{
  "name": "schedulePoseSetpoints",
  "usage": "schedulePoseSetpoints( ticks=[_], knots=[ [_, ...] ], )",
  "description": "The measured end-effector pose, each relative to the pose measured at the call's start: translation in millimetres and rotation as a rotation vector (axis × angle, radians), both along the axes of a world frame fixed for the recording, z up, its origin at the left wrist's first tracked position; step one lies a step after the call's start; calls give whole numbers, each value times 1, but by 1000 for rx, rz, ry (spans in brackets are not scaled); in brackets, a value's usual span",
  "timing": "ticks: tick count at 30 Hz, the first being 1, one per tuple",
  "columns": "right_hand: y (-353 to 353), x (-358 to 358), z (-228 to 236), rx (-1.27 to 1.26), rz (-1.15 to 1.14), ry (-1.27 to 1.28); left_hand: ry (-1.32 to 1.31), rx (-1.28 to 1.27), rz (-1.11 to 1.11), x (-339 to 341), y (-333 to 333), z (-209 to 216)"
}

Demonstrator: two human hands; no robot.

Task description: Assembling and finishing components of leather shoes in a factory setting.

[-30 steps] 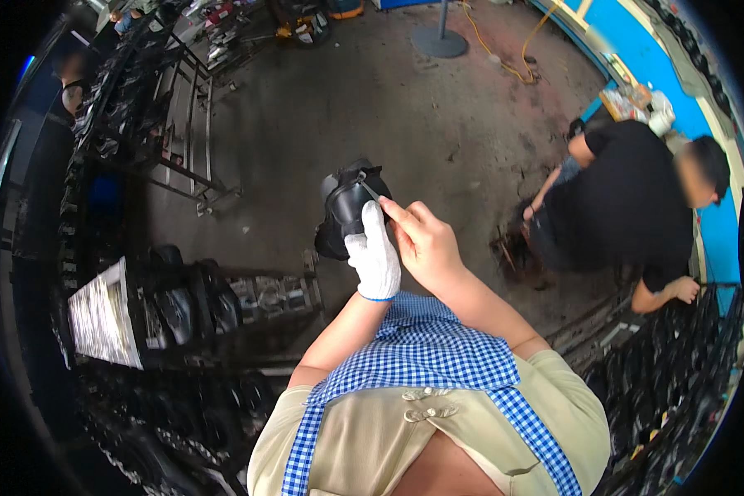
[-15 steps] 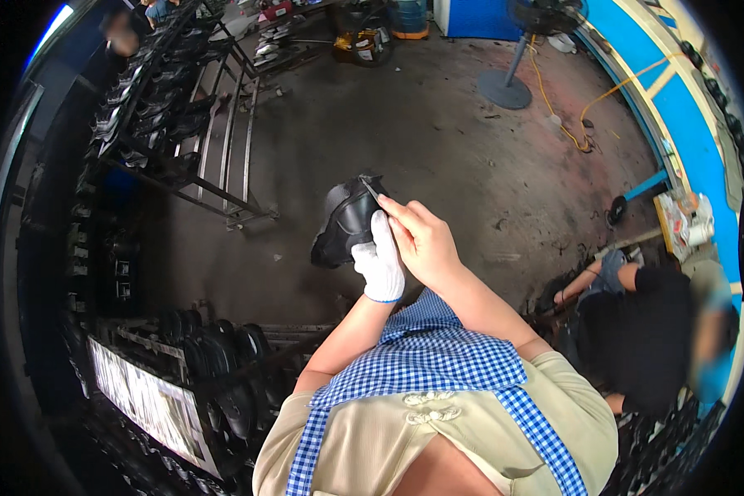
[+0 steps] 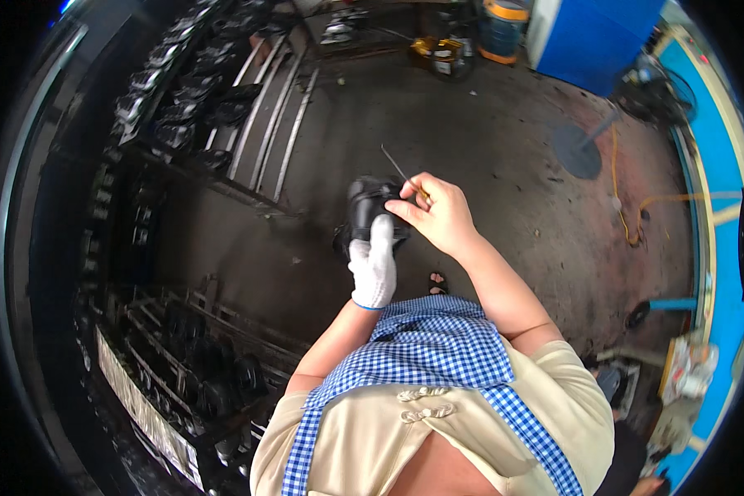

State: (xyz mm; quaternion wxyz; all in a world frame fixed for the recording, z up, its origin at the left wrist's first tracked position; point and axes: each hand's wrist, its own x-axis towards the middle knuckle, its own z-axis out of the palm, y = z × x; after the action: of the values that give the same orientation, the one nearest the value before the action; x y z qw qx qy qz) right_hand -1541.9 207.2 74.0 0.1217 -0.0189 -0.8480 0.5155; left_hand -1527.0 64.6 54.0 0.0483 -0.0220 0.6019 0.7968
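My left hand (image 3: 374, 266), in a white knit glove, grips a black leather shoe (image 3: 369, 205) in front of my apron. The glove's thumb lies along the shoe, and the fingers beneath it are hidden. In my bare right hand (image 3: 442, 213) is a thin metal hook tool (image 3: 398, 166) with a yellowish handle. Its shaft points up and to the left, with the bent tip beyond the shoe and apart from it. My right thumb is at the shoe's right edge; whether it presses on the leather I cannot tell.
A metal rack (image 3: 260, 124) bearing black shoes stands at the far left, another rack (image 3: 165, 364) at the near left. A pedestal fan (image 3: 577, 151) and a yellow cord (image 3: 615, 186) are on the right. Part of another person (image 3: 628, 459) shows at the lower right.
The hook tool's tip has come off the shoe and now points past it. The shoe has turned more upright. My view has swung, so racks and fan sit further right.
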Motion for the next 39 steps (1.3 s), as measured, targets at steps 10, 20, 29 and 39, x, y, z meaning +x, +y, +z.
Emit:
schedulePoseSetpoints(
  ticks=[10, 20, 29, 39],
  knots=[
    [16, -120, -56, -332, 274, -213, -150, -434, 136, -91, 5, -28],
    [-4, -257, -107, -559, 362, -847, -228, -341, 156, -235, -27, -99],
    [-35, -384, -103, -404, 485, -599, -394, -621, -35, -373, -132, -101],
    [-70, -477, -243, -27, 640, -478, -559, 876, 698, -493, -190, -128]
  ],
)
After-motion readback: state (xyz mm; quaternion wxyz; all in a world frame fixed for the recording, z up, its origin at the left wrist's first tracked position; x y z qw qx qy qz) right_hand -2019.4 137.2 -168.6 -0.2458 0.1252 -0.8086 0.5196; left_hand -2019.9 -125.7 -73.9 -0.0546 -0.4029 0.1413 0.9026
